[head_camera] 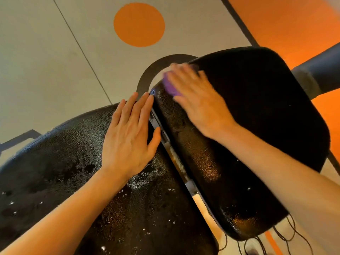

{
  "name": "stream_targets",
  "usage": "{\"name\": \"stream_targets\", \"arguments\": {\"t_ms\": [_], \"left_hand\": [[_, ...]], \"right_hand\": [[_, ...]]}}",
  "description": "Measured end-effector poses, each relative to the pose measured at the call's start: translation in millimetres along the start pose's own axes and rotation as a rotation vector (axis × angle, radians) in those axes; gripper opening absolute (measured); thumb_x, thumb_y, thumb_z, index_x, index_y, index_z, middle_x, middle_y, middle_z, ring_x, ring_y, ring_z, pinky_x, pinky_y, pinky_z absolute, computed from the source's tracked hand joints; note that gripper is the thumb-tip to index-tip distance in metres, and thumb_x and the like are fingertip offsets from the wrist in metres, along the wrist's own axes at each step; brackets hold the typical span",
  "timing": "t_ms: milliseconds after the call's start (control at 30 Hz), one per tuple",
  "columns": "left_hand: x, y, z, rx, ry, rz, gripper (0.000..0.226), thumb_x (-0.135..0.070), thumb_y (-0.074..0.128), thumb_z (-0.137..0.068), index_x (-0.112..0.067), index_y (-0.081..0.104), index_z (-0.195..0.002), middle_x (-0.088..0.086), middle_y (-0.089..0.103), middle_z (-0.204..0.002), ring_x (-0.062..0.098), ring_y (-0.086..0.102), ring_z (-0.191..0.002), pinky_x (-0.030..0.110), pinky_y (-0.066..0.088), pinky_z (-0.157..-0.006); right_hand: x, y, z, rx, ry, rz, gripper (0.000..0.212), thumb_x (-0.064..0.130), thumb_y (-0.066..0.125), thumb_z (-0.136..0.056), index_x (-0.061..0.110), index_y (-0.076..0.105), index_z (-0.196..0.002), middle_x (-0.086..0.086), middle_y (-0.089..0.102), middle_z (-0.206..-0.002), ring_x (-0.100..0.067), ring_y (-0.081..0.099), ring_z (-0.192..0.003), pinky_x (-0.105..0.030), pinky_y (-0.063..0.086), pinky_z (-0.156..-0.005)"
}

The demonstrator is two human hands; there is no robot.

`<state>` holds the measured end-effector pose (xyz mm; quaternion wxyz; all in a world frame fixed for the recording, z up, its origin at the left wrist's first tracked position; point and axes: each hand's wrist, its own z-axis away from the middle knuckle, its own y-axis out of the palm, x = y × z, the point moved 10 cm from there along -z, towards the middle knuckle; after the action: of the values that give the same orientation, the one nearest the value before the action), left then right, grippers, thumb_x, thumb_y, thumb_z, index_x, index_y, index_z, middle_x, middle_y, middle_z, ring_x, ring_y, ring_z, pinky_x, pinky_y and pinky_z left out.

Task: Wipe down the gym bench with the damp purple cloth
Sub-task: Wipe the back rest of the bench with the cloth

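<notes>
At nine o'clock the larger black pad (60, 162) of the gym bench shows a pebbled vinyl skin beaded with water droplets. The left hand (128, 137) lies flat on it, fingers straight and together, holding nothing; its grip is open and it appears to brace the pad. Between the pads runs a narrow gap (176, 159) with the metal frame showing. At one o'clock the right hand (198, 100), blurred, presses palm-down on the damp purple cloth (170, 87), of which only a fold shows at its fingertips, near the far edge of the second pad (257, 116). Its fingers look extended rather than curled. The cloth is likely soft, light and limp, best bunched under a flat palm. The wet vinyl probably feels slick, the padding firm but yielding.
</notes>
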<state>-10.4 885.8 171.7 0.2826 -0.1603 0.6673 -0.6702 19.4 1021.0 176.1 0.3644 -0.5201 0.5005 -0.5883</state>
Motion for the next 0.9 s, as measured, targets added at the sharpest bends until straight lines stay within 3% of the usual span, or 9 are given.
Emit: {"name": "stream_targets", "arguments": {"t_ms": [67,133,267,333,500,700,900], "left_hand": [[0.3,0.9,-0.5,-0.001,0.005,0.001,0.066,-0.047,0.034,-0.100,-0.011,0.022,-0.154,0.008,0.030,-0.159,0.024,0.016,-0.151,0.040,0.008,-0.124],[1.5,1.1,0.1,-0.003,0.001,0.000,0.066,-0.047,0.033,-0.100,-0.012,0.022,-0.154,0.008,0.031,-0.159,0.024,0.016,-0.151,0.040,0.008,-0.124],[0.1,0.1,0.0,-0.011,0.000,0.012,0.066,-0.047,0.034,-0.099,-0.011,0.024,-0.154,0.008,0.032,-0.158,0.025,0.017,-0.151,0.040,0.010,-0.124],[-0.1,-0.4,0.2,-0.020,0.011,0.015,0.066,-0.046,0.036,-0.099,-0.011,0.024,-0.153,0.008,0.033,-0.158,0.025,0.018,-0.151,0.040,0.011,-0.124],[0.6,-1.3,0.2,-0.025,0.019,0.027,0.066,-0.047,0.035,-0.098,-0.010,0.025,-0.153,0.009,0.034,-0.157,0.026,0.019,-0.151,0.041,0.011,-0.124],[0.0,-2.1,0.5,-0.040,0.019,0.030,0.067,-0.048,0.032,-0.099,-0.008,0.027,-0.152,0.011,0.033,-0.157,0.026,0.019,-0.151,0.041,0.012,-0.124],[-2.6,-10.0,25.2,-0.029,0.061,0.098,0.065,-0.046,0.032,-0.100,-0.010,0.025,-0.154,0.008,0.021,-0.162,0.027,0.010,-0.152,0.043,0.005,-0.125]], "right_hand": [[-58.8,-12.1,24.4,-0.036,0.267,-0.095,0.051,0.027,0.032,-0.103,0.018,0.019,-0.152,-0.003,0.014,-0.161,-0.018,0.006,-0.149,-0.036,0.001,-0.119],[-71.6,-12.5,30.1,-0.065,0.424,-0.151,0.051,0.028,0.028,-0.104,0.018,0.016,-0.153,-0.003,0.011,-0.162,-0.019,0.003,-0.149,-0.036,-0.002,-0.118],[0.7,-1.8,-30.4,-0.078,0.185,-0.045,0.049,0.030,0.027,-0.104,0.014,0.024,-0.151,-0.006,0.017,-0.160,-0.025,0.009,-0.149,-0.045,0.004,-0.120],[18.3,1.1,-19.0,-0.067,0.078,-0.006,0.051,0.028,0.032,-0.103,0.012,0.024,-0.150,-0.007,0.019,-0.160,-0.025,0.010,-0.149,-0.045,0.008,-0.121],[25.7,10.5,102.2,0.064,0.042,0.022,0.060,0.022,0.044,-0.097,0.013,0.020,-0.151,-0.003,0.014,-0.159,-0.021,0.008,-0.149,-0.041,0.010,-0.121],[45.4,8.5,-4.6,-0.061,0.090,0.001,0.051,0.026,0.031,-0.101,0.008,0.030,-0.148,-0.011,0.025,-0.157,-0.029,0.016,-0.147,-0.049,0.012,-0.119],[50.0,10.9,114.8,0.043,-0.022,-0.035,0.051,0.022,0.038,-0.099,0.009,0.029,-0.148,-0.007,0.024,-0.157,-0.023,0.016,-0.148,-0.048,0.019,-0.119]]}}
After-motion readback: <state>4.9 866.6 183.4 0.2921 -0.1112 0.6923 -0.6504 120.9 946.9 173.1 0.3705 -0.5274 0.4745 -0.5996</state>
